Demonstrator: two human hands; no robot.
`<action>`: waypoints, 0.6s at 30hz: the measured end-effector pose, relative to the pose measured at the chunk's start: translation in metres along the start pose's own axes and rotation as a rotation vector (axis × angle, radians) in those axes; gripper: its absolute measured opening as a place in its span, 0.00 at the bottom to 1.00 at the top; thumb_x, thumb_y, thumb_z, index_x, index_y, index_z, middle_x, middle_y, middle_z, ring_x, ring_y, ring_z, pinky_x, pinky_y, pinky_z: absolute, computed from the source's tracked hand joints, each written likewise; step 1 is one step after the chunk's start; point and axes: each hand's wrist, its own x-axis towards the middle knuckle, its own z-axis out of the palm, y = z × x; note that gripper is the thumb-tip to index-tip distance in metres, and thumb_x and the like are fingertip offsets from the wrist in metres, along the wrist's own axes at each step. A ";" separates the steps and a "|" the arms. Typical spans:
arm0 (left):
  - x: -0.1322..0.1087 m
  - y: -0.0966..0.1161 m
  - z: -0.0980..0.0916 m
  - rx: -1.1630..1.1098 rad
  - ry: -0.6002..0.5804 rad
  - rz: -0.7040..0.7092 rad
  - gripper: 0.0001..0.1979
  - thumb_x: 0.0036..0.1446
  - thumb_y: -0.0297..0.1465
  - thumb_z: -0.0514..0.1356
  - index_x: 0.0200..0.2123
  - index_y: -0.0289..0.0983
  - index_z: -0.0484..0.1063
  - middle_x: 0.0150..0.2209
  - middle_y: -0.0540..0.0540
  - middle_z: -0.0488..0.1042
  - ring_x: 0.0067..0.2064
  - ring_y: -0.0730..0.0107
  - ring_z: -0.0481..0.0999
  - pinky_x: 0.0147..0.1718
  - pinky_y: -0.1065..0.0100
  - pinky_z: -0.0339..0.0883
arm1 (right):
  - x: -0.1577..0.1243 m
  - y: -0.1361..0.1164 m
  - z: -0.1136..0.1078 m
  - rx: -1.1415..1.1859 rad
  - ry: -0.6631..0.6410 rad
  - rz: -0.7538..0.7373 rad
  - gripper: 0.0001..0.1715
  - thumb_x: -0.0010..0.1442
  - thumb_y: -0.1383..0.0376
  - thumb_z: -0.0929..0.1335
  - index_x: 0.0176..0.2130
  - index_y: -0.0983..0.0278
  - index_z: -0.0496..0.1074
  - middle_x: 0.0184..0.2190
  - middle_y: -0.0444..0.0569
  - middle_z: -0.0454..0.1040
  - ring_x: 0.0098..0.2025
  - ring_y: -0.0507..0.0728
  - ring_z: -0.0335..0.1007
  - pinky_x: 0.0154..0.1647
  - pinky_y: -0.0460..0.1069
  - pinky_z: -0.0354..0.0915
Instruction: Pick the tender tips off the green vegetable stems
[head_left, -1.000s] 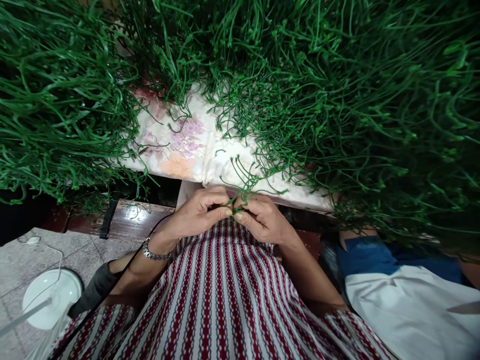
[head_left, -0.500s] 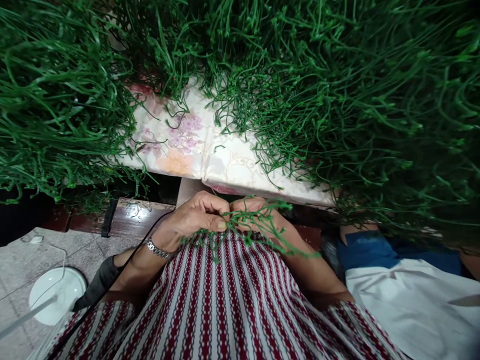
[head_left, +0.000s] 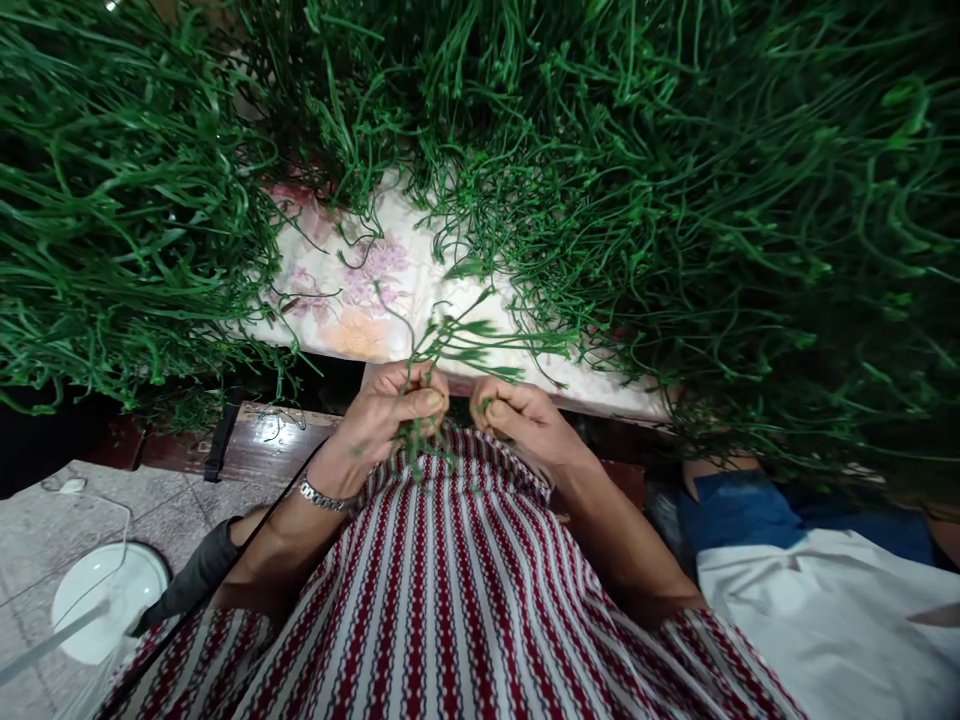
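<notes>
My left hand (head_left: pixel 401 410) is closed in a pinch on a branched green plant stem (head_left: pixel 457 335). The stem looks like artificial greenery; its forked tips fan up and to the right over the table edge, while blurred strands hang below the fingers. Just to the right, my right hand (head_left: pixel 517 415) is also closed, thumb against curled fingers. A small bit of green stem (head_left: pixel 487 405) shows at its fingertips, most of it hidden. A small gap separates the two hands, both in front of my striped garment (head_left: pixel 457 580).
A flower-patterned table cover (head_left: pixel 360 330) lies ahead. Big heaps of green stems stand on it, one to the left (head_left: pixel 127 220) and one to the right (head_left: pixel 712 230). Another person's blue-and-white clothing (head_left: pixel 810 580) is at the right. A white round base (head_left: pixel 112 600) stands on the floor at left.
My hands have moved apart from touching each other. The branched stem has swung from lying over the right hand to pointing up beyond the left hand.
</notes>
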 end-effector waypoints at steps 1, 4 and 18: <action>0.001 0.000 0.001 0.027 0.067 0.022 0.12 0.41 0.34 0.67 0.23 0.34 0.69 0.19 0.52 0.65 0.16 0.81 0.61 0.15 0.75 0.54 | -0.002 0.000 -0.004 -0.051 0.053 0.016 0.17 0.61 0.55 0.62 0.30 0.66 0.64 0.25 0.45 0.65 0.26 0.49 0.61 0.28 0.46 0.61; 0.004 -0.001 0.006 0.067 0.217 0.087 0.11 0.43 0.34 0.67 0.23 0.34 0.68 0.20 0.53 0.66 0.19 0.81 0.64 0.17 0.76 0.58 | -0.014 -0.003 -0.015 -0.212 0.227 0.045 0.12 0.63 0.60 0.60 0.32 0.65 0.64 0.25 0.44 0.66 0.24 0.48 0.62 0.27 0.45 0.61; 0.013 -0.018 0.028 0.110 0.360 0.336 0.09 0.46 0.33 0.65 0.26 0.36 0.68 0.23 0.54 0.65 0.25 0.80 0.63 0.25 0.76 0.59 | 0.006 -0.038 0.026 -0.938 0.292 -0.228 0.08 0.60 0.66 0.63 0.41 0.65 0.66 0.32 0.51 0.69 0.34 0.54 0.66 0.34 0.49 0.63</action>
